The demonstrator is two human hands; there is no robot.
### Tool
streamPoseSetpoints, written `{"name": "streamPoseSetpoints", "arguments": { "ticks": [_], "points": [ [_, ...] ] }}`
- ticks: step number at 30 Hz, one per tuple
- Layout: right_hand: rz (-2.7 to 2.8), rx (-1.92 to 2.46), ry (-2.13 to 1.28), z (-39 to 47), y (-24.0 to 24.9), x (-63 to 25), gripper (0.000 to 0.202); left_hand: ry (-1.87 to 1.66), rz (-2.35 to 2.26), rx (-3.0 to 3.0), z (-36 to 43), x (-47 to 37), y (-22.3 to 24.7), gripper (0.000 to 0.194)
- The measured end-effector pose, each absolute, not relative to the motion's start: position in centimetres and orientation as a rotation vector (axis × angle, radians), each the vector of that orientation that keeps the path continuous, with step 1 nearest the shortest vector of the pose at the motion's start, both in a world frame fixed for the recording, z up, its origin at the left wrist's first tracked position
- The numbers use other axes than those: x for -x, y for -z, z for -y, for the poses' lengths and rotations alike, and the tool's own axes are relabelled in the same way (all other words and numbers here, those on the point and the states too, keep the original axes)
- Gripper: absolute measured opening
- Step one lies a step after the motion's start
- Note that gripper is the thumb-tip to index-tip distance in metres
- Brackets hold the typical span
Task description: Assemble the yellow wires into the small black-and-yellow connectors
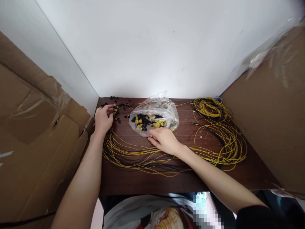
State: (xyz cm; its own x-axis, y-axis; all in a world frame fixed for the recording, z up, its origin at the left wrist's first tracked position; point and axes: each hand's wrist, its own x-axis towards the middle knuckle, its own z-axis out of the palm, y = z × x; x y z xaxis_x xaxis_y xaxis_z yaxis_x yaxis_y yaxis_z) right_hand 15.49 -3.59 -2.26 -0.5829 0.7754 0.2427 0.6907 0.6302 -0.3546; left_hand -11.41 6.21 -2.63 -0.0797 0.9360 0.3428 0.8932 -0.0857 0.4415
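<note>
- The left hand (pixel 104 119) bends over small connectors (pixel 116 106); I cannot tell if it grasps one.
- The right hand (pixel 165 140) is at the plastic bag's (pixel 175 111) near edge; its grasp is unclear.
- Wires (pixel 234 140) lie on the table (pixel 143 184), partly hidden below the right forearm (pixel 214 176).
</note>
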Motion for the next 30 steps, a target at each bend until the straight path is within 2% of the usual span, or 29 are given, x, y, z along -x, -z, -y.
{"name": "streamPoseSetpoints", "arguments": {
  "ticks": [9, 30],
  "points": [
    [2.480, 1.152, -0.285, 3.57, 2.29, -15.52, 0.013, -0.938, -2.023, -2.122, -6.28, 11.41, 2.64, 0.044],
    [2.473, 1.147, -0.280, 3.53, 2.43, -15.59, 0.013, -0.725, -2.172, -2.285, -5.85, 11.28, 2.23, 0.036]
  ]
}}
